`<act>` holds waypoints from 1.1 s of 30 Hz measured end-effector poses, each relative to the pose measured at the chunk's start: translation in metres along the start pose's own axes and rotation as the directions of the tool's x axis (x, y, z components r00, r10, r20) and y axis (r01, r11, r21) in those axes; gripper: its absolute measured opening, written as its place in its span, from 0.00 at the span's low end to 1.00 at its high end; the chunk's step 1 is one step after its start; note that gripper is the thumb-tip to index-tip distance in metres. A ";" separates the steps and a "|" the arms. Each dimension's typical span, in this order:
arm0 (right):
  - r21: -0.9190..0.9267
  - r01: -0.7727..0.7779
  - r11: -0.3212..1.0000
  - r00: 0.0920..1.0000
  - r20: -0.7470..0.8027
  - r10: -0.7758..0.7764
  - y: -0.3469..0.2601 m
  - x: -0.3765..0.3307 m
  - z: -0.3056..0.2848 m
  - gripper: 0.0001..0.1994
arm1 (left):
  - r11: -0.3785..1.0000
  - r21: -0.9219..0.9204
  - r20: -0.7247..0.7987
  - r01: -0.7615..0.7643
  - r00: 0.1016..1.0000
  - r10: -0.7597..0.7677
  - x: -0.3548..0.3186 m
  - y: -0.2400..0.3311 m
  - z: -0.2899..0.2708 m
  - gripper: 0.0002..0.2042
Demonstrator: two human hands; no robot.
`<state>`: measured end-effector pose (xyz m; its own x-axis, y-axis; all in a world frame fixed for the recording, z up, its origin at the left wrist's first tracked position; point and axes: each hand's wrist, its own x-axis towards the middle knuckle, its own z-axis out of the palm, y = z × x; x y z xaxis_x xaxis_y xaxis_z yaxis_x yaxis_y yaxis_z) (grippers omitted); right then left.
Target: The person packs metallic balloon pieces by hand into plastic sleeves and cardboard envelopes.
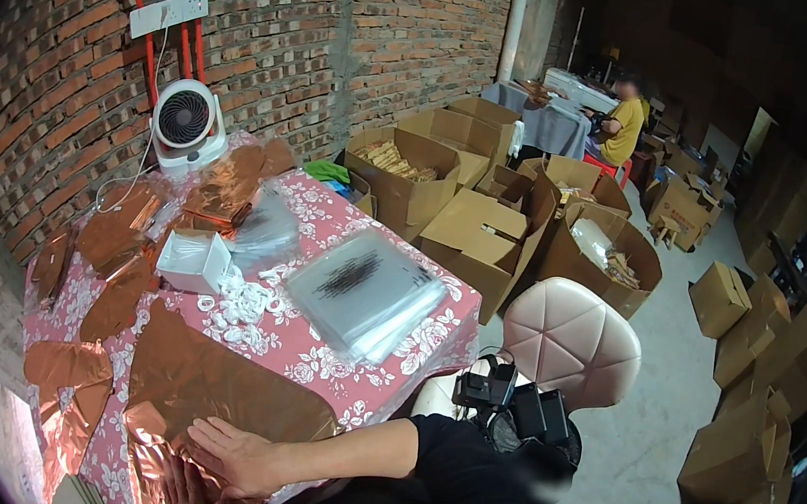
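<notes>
My right hand (239, 456) lies flat, fingers apart, on a large copper-coloured foil sheet (206, 379) spread over the near end of the table with the pink floral cloth (312, 342). Just below it, my left hand (184, 493) rests with fingers stretched out on crinkled foil at the table's edge; its palm is hidden under my right forearm. Neither hand grips anything. A black sleeve covers my right upper arm.
More copper foil pieces (117, 247) lie across the table, with a small white box (193, 259), a heap of white rings (240, 308), a stack of clear plastic bags (363, 292) and a white fan (186, 123). A pink padded chair (574, 339) and several cardboard boxes (482, 231) stand beyond. A person in yellow (625, 128) sits far back.
</notes>
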<state>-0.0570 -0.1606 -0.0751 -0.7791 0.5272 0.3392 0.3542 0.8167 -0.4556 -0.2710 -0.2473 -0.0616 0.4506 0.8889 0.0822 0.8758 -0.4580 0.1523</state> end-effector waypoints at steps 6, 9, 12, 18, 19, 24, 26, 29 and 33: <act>-0.054 -0.031 0.998 0.996 0.086 0.036 0.002 -0.002 -0.015 0.43 | 0.978 -0.207 -0.161 0.008 0.986 -0.042 0.010 0.017 -0.017 0.34; -0.041 0.012 0.999 0.994 0.111 -0.007 -0.003 0.000 -0.010 0.43 | 0.935 -0.353 -0.261 -0.010 0.961 -0.088 -0.002 0.013 -0.020 0.34; -0.053 0.003 0.999 0.995 0.099 0.002 -0.002 0.000 -0.007 0.43 | 0.959 -0.277 -0.236 0.054 0.964 -0.122 -0.011 -0.015 0.006 0.32; -0.031 -0.014 0.999 0.998 0.064 0.016 -0.008 0.001 -0.007 0.41 | 0.990 0.076 -0.127 -0.117 0.984 0.126 -0.028 -0.030 0.022 0.34; -0.032 -0.007 0.999 0.998 0.070 0.009 -0.013 0.002 -0.006 0.39 | 0.994 0.072 -0.120 -0.083 0.989 0.091 -0.026 -0.015 0.015 0.34; -0.097 -0.038 0.995 0.963 0.263 0.063 -0.032 0.020 -0.058 0.32 | 0.994 0.032 -0.234 0.101 0.968 -0.091 -0.008 0.029 -0.041 0.20; -0.203 0.094 0.975 0.986 -0.117 -0.120 -0.013 0.006 -0.030 0.32 | 0.983 -0.094 -0.308 0.157 0.934 -0.179 -0.013 0.021 -0.048 0.19; -0.228 0.069 0.971 0.995 -0.056 -0.084 -0.011 0.001 -0.034 0.36 | 0.893 -0.315 -0.415 0.323 0.799 -0.435 -0.025 0.011 -0.059 0.13; -0.275 0.036 0.961 0.983 0.183 0.016 -0.014 0.003 -0.033 0.41 | 0.777 -0.385 -0.320 0.498 0.717 -0.619 -0.041 0.004 -0.082 0.10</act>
<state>-0.0476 -0.1628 -0.0407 -0.8552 0.4878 0.1754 0.4544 0.8682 -0.1993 -0.3007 -0.2859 0.0160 -0.2742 0.9199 0.2803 0.8381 0.0857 0.5387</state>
